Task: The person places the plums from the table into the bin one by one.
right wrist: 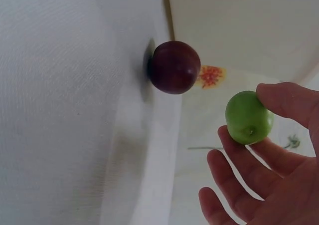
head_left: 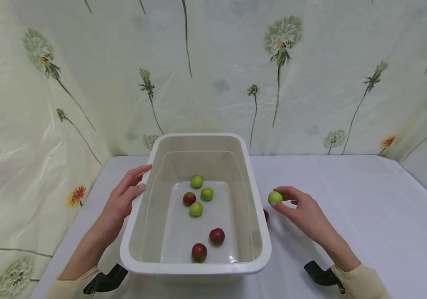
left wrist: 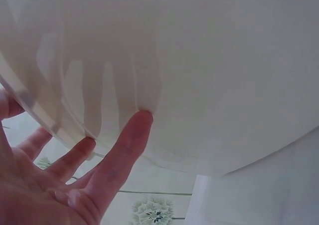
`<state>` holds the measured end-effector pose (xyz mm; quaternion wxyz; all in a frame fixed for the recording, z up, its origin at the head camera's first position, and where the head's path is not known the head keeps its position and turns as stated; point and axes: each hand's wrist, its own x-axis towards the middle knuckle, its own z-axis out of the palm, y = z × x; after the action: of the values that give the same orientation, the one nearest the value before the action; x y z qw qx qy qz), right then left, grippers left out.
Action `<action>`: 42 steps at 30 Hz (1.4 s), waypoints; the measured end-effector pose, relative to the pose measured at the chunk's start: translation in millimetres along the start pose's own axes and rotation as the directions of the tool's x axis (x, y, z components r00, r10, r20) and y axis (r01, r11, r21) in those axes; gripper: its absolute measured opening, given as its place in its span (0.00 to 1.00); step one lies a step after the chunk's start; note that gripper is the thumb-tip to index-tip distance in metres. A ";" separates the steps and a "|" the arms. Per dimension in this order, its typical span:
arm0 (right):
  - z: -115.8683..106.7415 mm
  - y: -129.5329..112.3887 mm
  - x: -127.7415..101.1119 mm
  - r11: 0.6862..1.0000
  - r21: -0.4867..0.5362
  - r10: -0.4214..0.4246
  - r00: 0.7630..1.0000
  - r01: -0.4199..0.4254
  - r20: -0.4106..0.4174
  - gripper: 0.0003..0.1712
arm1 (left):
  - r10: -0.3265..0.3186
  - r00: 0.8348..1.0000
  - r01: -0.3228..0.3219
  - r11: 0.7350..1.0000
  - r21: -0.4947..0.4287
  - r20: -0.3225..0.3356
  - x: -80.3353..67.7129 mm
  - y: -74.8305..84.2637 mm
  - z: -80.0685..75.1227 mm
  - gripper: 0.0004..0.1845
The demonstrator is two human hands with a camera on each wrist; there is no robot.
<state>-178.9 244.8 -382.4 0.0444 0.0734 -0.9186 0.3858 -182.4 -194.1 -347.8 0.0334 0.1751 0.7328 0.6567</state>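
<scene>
Six small fruits lie in the white tub (head_left: 260, 232): three green ones (head_left: 196, 181) toward the far end with a dark red one (head_left: 189, 198) among them, and two red ones (head_left: 217, 236) nearer the person. Her left hand (head_left: 123, 199) rests with straight fingers (left wrist: 127, 140) against the tub's left wall. Her right hand (head_left: 303, 211) pinches a green fruit (head_left: 275, 197) just beside the tub's right wall, above the white tablecloth (head_left: 366, 207). Another red fruit (right wrist: 174, 68) lies on the cloth against that wall, between the tub and the hand.

A white cloth covers the table (head_left: 366, 207); a dandelion-printed curtain (head_left: 310, 83), seemingly thin plastic, hangs behind it.
</scene>
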 end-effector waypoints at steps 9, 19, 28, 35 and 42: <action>-1.8 -9.4 -1.3 0.999 0.012 -0.033 0.999 0.033 -0.017 0.24 | 0.001 1.000 -0.001 1.000 0.003 -0.002 0.2 -0.3 0.3 0.24; -4.3 -18.9 8.1 0.997 0.004 -0.074 0.996 0.074 -0.053 0.23 | 0.006 1.000 -0.006 1.000 0.011 0.001 0.5 -0.8 0.1 0.24; -9.8 -33.3 17.6 0.990 0.028 -0.133 0.984 0.137 -0.114 0.24 | 0.007 1.000 -0.006 1.000 0.014 -0.010 -0.1 -0.6 1.0 0.24; -15.1 -43.0 24.8 0.979 0.046 -0.188 0.967 0.199 -0.170 0.22 | 0.016 1.000 -0.016 1.000 -0.003 -0.006 -1.0 -2.8 1.6 0.24; -19.6 -53.6 28.9 0.975 0.063 -0.199 0.960 0.215 -0.198 0.21 | 0.012 1.000 -0.012 1.000 -0.010 -0.004 -0.6 -3.9 0.8 0.24</action>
<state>-197.8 218.8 -327.1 0.1690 0.1339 -0.8805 0.4223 -182.5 -193.8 -351.8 0.0286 0.1781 0.7285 0.6609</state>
